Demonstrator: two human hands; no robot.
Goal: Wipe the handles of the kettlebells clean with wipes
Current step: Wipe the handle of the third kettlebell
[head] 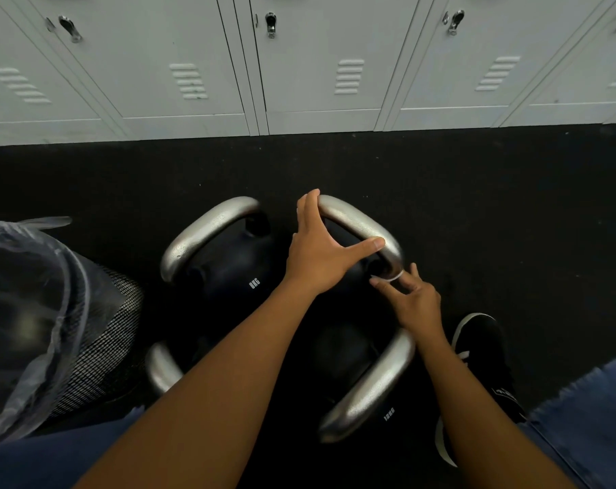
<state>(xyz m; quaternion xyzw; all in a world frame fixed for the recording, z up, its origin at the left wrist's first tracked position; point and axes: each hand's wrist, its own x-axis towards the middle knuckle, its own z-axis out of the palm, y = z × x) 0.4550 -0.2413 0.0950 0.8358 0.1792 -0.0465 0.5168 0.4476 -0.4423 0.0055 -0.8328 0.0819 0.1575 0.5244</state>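
Several black kettlebells with silver handles stand close together on the black floor. My left hand (320,255) rests on the handle of the far right kettlebell (356,220), fingers at its left end and thumb stretched along the bar. My right hand (410,300) pinches a small white wipe (395,276) against the right foot of that same handle. To the left stands the kettlebell marked 8KG (207,231). Nearer to me is one marked 12KG (370,386), and my left forearm partly hides a fourth handle (160,368).
A black mesh bin (98,330) lined with a clear plastic bag stands at the left, touching the kettlebells. Grey lockers (299,82) line the back. My black shoe (479,347) and jeans-clad knees are at the bottom right and bottom left.
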